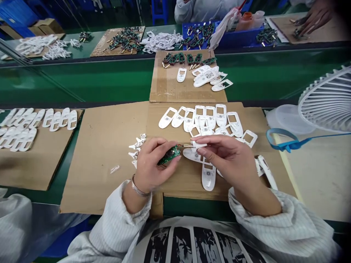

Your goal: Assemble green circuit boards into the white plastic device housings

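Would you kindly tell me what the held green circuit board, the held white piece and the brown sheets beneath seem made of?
Circuit board: probably resin laminate; glossy green with bright specks. White piece: likely moulded plastic, smooth and evenly white; exact type unclear. Brown sheets: apparently cardboard, matte, with straight-cut edges.

You wear loose, pale, finely ribbed sleeves (279, 226), a silvery bracelet (138, 188) and a black-and-white printed front (182, 244).

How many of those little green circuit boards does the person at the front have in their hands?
1: the circuit board, pinched in the left hand. The right hand holds a small white piece. Fingers could hide another board.
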Action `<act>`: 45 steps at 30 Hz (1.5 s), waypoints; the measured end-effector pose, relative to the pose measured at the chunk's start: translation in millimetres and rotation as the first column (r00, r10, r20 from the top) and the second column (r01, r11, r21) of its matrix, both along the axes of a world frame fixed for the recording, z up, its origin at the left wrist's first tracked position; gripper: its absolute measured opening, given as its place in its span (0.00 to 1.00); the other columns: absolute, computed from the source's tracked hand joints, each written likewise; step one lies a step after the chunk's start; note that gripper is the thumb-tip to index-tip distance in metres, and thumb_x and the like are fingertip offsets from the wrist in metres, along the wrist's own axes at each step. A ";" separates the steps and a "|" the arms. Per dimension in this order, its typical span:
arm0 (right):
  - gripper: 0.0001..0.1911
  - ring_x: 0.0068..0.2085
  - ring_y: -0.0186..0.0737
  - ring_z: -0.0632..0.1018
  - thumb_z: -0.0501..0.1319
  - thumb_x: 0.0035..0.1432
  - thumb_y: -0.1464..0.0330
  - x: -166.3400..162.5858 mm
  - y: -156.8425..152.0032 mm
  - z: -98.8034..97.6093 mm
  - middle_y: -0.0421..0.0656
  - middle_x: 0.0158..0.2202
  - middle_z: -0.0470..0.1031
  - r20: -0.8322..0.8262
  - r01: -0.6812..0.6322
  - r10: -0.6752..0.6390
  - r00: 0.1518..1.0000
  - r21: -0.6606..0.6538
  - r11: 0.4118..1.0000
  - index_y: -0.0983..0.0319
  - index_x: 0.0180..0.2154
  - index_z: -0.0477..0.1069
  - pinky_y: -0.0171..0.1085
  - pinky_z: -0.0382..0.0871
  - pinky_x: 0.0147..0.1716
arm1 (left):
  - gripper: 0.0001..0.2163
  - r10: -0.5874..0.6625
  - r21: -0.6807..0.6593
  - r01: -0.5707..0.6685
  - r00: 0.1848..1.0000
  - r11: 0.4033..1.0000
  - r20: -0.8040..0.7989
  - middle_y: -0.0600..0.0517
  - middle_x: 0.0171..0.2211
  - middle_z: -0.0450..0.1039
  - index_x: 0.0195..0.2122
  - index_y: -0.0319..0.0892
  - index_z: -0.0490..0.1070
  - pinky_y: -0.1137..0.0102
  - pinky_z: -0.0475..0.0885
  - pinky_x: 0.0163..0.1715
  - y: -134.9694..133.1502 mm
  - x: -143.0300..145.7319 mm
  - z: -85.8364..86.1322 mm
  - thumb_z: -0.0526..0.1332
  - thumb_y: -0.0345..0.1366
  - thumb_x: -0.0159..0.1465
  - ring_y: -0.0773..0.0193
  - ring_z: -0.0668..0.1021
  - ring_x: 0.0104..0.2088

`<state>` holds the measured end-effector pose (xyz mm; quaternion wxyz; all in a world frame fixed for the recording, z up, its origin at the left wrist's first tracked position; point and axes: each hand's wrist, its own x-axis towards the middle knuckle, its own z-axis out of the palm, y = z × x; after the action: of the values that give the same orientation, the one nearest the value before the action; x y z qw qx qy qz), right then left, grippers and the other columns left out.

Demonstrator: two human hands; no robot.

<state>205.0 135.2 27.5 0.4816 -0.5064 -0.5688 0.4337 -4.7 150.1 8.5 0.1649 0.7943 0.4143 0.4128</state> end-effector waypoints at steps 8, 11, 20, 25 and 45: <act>0.06 0.33 0.40 0.81 0.63 0.59 0.67 -2.5 0.4 -3.5 0.41 0.33 0.82 0.419 0.011 -0.085 0.904 0.177 0.984 0.57 0.38 0.78 0.39 0.75 0.34 | 0.14 0.027 0.158 -0.002 0.988 0.987 -0.152 0.46 0.36 0.72 0.47 0.41 0.71 0.64 0.71 0.36 -2.9 0.6 0.6 0.65 0.31 0.58 0.60 0.73 0.35; 0.05 0.34 0.39 0.80 0.64 0.59 0.68 -2.7 0.8 -4.8 0.41 0.34 0.81 0.383 -0.049 -0.025 0.924 0.183 0.982 0.57 0.38 0.78 0.36 0.75 0.32 | 0.14 0.012 0.161 0.014 0.987 0.987 -0.158 0.46 0.36 0.72 0.46 0.39 0.71 0.64 0.70 0.36 -3.3 1.2 1.0 0.65 0.31 0.58 0.60 0.73 0.36; 0.05 0.34 0.37 0.80 0.64 0.59 0.70 -0.2 -0.7 -5.6 0.41 0.34 0.80 0.381 -0.082 0.000 0.924 0.198 0.977 0.57 0.38 0.76 0.36 0.75 0.34 | 0.14 -0.045 0.089 0.061 0.985 0.994 -0.169 0.46 0.38 0.70 0.49 0.40 0.70 0.64 0.70 0.38 -3.1 2.2 -2.0 0.63 0.31 0.61 0.60 0.72 0.38; 0.05 0.32 0.37 0.79 0.63 0.59 0.70 -0.1 -1.6 -7.7 0.41 0.34 0.80 0.440 -0.059 -0.025 0.897 0.176 0.983 0.58 0.39 0.76 0.36 0.75 0.33 | 0.14 -0.064 0.121 0.079 0.990 0.990 -0.124 0.47 0.38 0.72 0.49 0.42 0.70 0.64 0.70 0.37 -3.7 2.3 -1.8 0.64 0.31 0.61 0.61 0.73 0.37; 0.04 0.33 0.37 0.79 0.62 0.59 0.69 -0.7 -6.0 -7.0 0.41 0.33 0.80 0.390 -0.123 0.078 0.918 0.091 0.988 0.58 0.37 0.76 0.35 0.74 0.32 | 0.09 -0.066 0.053 0.075 0.986 0.996 -0.153 0.48 0.36 0.74 0.43 0.42 0.71 0.64 0.68 0.36 -9.1 7.2 -2.9 0.64 0.33 0.61 0.61 0.73 0.35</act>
<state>204.3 129.2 20.5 0.3656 -0.5236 -0.7013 0.3167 2.4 141.0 5.6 0.1242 0.8419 0.3847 0.3575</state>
